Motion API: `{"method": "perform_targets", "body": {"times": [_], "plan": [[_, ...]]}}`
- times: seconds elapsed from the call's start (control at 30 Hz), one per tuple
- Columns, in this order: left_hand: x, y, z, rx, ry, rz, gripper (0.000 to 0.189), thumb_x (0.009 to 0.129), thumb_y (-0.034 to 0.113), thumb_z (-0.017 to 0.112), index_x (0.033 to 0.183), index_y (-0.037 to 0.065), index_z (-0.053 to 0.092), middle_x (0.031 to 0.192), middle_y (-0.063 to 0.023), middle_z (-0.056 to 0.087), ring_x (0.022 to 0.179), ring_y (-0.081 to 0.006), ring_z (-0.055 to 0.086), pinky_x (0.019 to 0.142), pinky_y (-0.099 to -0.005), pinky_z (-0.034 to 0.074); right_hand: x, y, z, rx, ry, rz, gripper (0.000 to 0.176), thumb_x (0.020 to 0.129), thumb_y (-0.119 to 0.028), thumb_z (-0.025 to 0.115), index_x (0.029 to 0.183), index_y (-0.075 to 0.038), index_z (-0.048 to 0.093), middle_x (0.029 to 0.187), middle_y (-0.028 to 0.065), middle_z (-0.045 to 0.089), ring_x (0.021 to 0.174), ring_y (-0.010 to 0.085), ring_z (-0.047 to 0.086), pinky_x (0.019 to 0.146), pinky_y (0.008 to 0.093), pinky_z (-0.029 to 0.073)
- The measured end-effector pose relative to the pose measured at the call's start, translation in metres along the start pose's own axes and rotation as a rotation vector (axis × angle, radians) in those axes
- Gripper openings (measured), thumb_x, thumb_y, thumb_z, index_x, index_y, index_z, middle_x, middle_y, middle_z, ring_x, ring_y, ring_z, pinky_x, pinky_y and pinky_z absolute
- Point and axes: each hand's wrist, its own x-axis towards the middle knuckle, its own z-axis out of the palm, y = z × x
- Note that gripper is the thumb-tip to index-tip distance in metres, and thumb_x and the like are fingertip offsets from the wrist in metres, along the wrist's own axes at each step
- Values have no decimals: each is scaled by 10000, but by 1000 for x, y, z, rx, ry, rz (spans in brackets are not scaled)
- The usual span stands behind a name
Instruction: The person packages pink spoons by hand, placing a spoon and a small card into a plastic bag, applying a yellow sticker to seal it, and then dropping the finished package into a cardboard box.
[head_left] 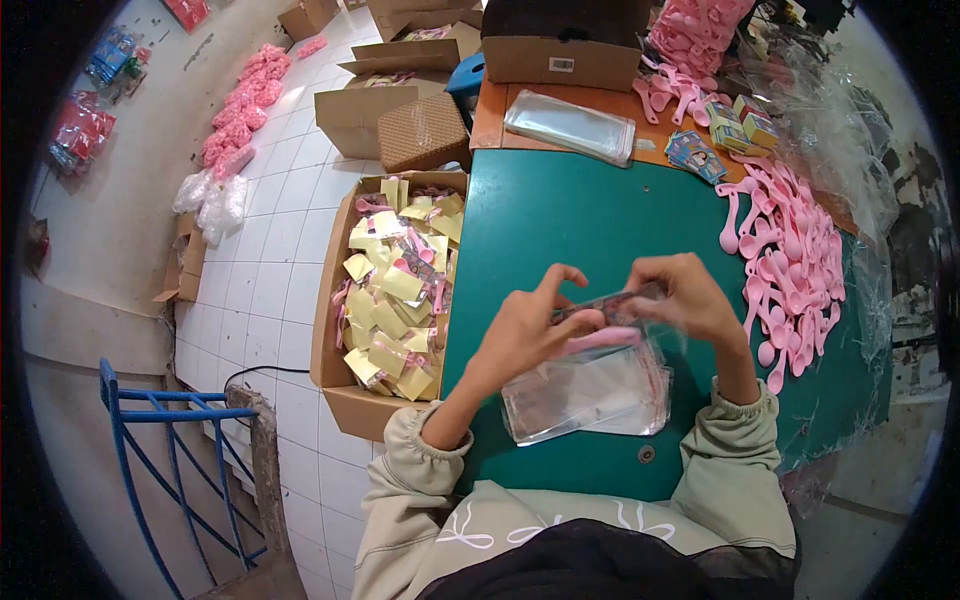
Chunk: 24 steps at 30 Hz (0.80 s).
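Both of my hands hold a clear plastic bag with a pink spoon in or against it, above the green table. My left hand grips the spoon's left end between thumb and fingers, with the index finger raised. At the bag's upper right, my right hand pinches the plastic; its fingertips are slightly blurred. Below them lies a stack of clear plastic bags. A heap of pink spoons covers the table's right side.
An open carton of packed spoons with yellow cards stands left of the table. More clear bags, small cards and a brown box are at the back. Loose plastic wrap hangs at the right.
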Motion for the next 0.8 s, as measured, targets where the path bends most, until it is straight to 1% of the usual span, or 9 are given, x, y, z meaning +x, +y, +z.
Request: {"method": "perform_targets", "body": {"times": [0.07,0.13,0.33,0.43,0.53,0.67,0.73,0.77,0.8], "plan": [[0,-11,-14,-127,-65,10,414,835,142,671,1166,30,449,743,-66,643,649,-98,596,560,-234,439,2,-1,-11,72,62,136,224,712,-135,752,697,-2,572,624,-14,552,616,40,488,528,218,404],[-1,-17,-21,-271,-89,12,478,830,111,677,1233,41,429,690,21,545,644,-30,503,579,-189,403,5,3,-18,133,26,152,226,719,-133,749,686,-1,568,627,-27,544,605,47,480,524,214,393],[0,-19,-16,-373,-1,18,572,822,91,683,1298,51,367,650,26,524,635,-27,488,562,-184,379,7,7,-18,346,-89,131,214,758,-137,717,692,7,574,635,-31,531,588,59,464,527,214,380],[-1,-18,-14,-363,-4,-30,605,808,82,693,1310,51,356,736,-37,590,691,-67,562,605,-196,437,8,24,-17,356,-71,108,176,760,-128,706,751,19,608,631,-17,531,608,59,480,537,221,391],[4,-27,4,-55,360,148,574,877,141,621,1339,57,290,919,-134,626,810,-145,624,695,-235,503,10,24,-15,123,132,84,167,754,-115,701,815,26,634,646,15,564,630,76,529,549,232,418],[3,-35,10,-589,48,-202,577,969,205,445,1409,93,90,1091,-209,586,951,-252,630,802,-319,525,14,0,6,-156,412,-140,223,750,-116,696,923,9,631,789,93,636,689,163,617,619,280,475],[2,-23,9,-881,-91,-378,579,997,212,360,1429,119,-15,1110,-215,579,980,-277,623,817,-341,522,13,0,13,-222,256,-226,263,755,-121,689,988,-22,617,884,118,637,750,220,631,677,313,486],[2,-27,11,-859,-104,-356,585,997,197,353,1431,129,-32,1114,-216,578,990,-285,620,824,-348,521,13,2,17,-253,178,-268,287,758,-123,686,1021,-37,610,931,131,637,780,248,638,705,330,491],[3,-33,13,-838,-116,-333,591,997,182,347,1434,139,-49,1118,-217,577,1000,-292,617,830,-355,521,12,6,20,-270,111,-189,312,754,-118,685,1049,-72,591,964,126,597,835,275,610,753,359,476]]}}
